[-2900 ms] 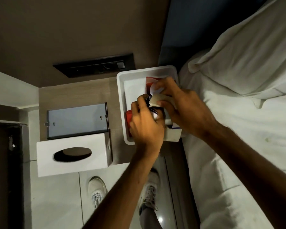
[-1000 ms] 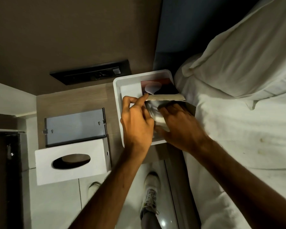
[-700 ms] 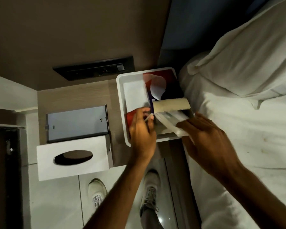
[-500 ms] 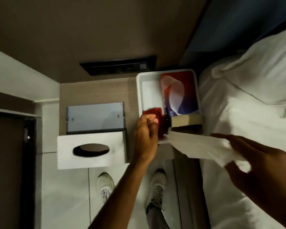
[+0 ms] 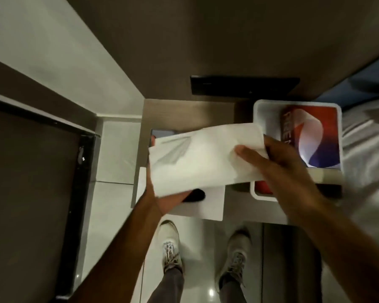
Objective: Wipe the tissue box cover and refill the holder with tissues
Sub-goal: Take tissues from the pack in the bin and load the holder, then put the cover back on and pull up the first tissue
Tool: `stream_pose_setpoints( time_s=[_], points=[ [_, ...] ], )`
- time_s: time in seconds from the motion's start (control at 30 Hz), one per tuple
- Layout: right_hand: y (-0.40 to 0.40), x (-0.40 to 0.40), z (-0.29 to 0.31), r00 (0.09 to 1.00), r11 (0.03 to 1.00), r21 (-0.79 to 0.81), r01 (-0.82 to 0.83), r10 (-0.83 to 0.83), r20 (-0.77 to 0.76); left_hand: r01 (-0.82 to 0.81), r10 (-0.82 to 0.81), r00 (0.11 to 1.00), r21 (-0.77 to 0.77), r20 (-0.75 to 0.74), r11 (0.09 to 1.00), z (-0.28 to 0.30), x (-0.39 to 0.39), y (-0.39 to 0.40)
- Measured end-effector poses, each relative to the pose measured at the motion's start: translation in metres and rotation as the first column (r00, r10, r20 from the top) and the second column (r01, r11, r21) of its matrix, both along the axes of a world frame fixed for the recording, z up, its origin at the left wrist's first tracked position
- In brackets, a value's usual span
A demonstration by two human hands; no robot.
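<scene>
Nearest to me I see two shoes on the pale floor tiles. Above them my left hand is under the stack of white tissues, palm up, supporting its left end; its fingers are hidden, so I cannot tell how they are bent. My right hand pinches the right end of the stack, thumb on top. The stack hangs over the white tissue box cover, which lies on the wooden nightstand and shows part of its dark oval slot. Further right, a white tray holds the red and blue tissue package. Behind, a black socket panel sits on the wall.
</scene>
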State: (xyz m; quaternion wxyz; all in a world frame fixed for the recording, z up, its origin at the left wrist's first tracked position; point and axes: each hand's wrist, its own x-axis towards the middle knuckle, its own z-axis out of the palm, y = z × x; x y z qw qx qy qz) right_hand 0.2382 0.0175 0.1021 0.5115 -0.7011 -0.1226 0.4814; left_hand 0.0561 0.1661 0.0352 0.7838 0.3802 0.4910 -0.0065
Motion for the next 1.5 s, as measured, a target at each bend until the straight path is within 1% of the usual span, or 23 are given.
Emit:
stream_pose_setpoints(
  time_s=[0.03,0.07,0.1,0.17,0.27,0.37,0.43,0.53,0.67,0.83,0.87,0.9,0.97,1.0,1.03,1.07,1.1,1.17,1.23,1.27,1.33,1.4,1.5],
  points=[
    [0.011,-0.008,-0.019,1.000,0.998,-0.066,0.018,-0.019,-0.002,-0.087,0.130,0.972,-0.216,0.197,0.973,-0.004,-0.005,0.010],
    [0.018,-0.013,-0.035,0.999,0.996,-0.082,0.044,-0.045,-0.015,-0.191,0.282,0.935,-0.362,0.217,0.913,-0.007,-0.012,0.021],
    [0.028,-0.019,-0.050,0.997,0.993,-0.094,0.072,-0.072,-0.002,-0.262,0.366,0.909,-0.409,0.200,0.874,-0.010,-0.017,0.034],
    [0.043,-0.027,-0.076,0.993,0.987,-0.118,0.109,-0.104,0.051,-0.267,0.339,0.921,-0.323,0.191,0.908,-0.016,-0.023,0.051],
    [0.061,-0.035,-0.115,0.990,0.965,-0.228,0.133,-0.117,0.083,-0.245,0.251,0.964,-0.075,0.086,0.967,-0.032,-0.022,0.067],
    [0.078,-0.038,-0.138,0.986,0.938,-0.321,0.132,-0.091,0.141,-0.162,0.176,0.974,0.104,-0.141,0.981,-0.043,-0.015,0.084],
    [0.087,-0.037,-0.147,0.975,0.919,-0.359,0.163,-0.094,0.201,-0.126,0.158,0.958,0.145,-0.239,0.981,-0.053,-0.013,0.092],
    [0.098,-0.038,-0.157,0.964,0.883,-0.428,0.191,-0.088,0.249,-0.083,0.120,0.956,0.146,-0.266,0.986,-0.068,-0.010,0.103],
    [0.107,-0.043,-0.163,0.961,0.848,-0.499,0.178,-0.041,0.273,-0.039,0.093,0.950,0.182,-0.297,0.983,-0.076,-0.007,0.109],
    [0.110,-0.053,-0.152,0.906,0.801,-0.573,0.173,0.099,0.412,0.006,0.098,0.923,0.267,-0.373,0.964,-0.083,-0.012,0.108],
    [0.107,-0.055,-0.148,0.880,0.799,-0.573,0.185,0.125,0.459,0.012,0.122,0.918,0.332,-0.378,0.943,-0.080,-0.013,0.106],
    [0.102,-0.058,-0.143,0.844,0.804,-0.559,0.203,0.146,0.516,0.045,0.144,0.910,0.437,-0.390,0.898,-0.077,-0.015,0.104],
    [0.086,-0.065,-0.131,0.777,0.825,-0.511,0.241,0.151,0.611,0.165,0.168,0.898,0.666,-0.407,0.728,-0.066,-0.028,0.095],
    [0.075,-0.070,-0.126,0.760,0.833,-0.491,0.255,0.141,0.634,0.215,0.167,0.898,0.738,-0.407,0.640,-0.061,-0.037,0.088],
    [0.061,-0.074,-0.123,0.764,0.832,-0.491,0.260,0.134,0.632,0.249,0.159,0.897,0.769,-0.412,0.588,-0.058,-0.047,0.081],
    [0.046,-0.081,-0.121,0.795,0.818,-0.515,0.256,0.125,0.593,0.278,0.142,0.891,0.764,-0.432,0.582,-0.057,-0.058,0.074],
    [0.032,-0.088,-0.119,0.848,0.798,-0.554,0.237,0.108,0.519,0.317,0.113,0.873,0.727,-0.475,0.609,-0.058,-0.068,0.066],
    [0.012,-0.104,-0.120,0.939,0.768,-0.617,0.174,0.059,0.338,0.422,-0.001,0.811,0.585,-0.585,0.693,-0.062,-0.086,0.047],
    [0.007,-0.120,-0.124,0.978,0.763,-0.640,0.097,0.045,0.202,0.487,-0.110,0.758,0.446,-0.643,0.751,-0.064,-0.097,0.030],
    [0.007,-0.127,-0.126,0.984,0.762,-0.644,0.075,0.049,0.173,0.503,-0.136,0.744,0.415,-0.654,0.758,-0.064,-0.100,0.023],
    [0.008,-0.137,-0.133,0.981,0.750,-0.657,0.081,0.058,0.186,0.514,-0.131,0.735,0.421,-0.665,0.747,-0.064,-0.101,0.012],
    [0.011,-0.141,-0.136,0.967,0.738,-0.665,0.116,0.068,0.244,0.502,-0.099,0.734,0.439,-0.672,0.745,-0.063,-0.100,0.005],
    [0.014,-0.141,-0.124,0.905,0.762,-0.625,0.169,0.132,0.405,0.506,-0.045,0.717,0.475,-0.696,0.720,-0.056,-0.100,0.000]
  ],
)
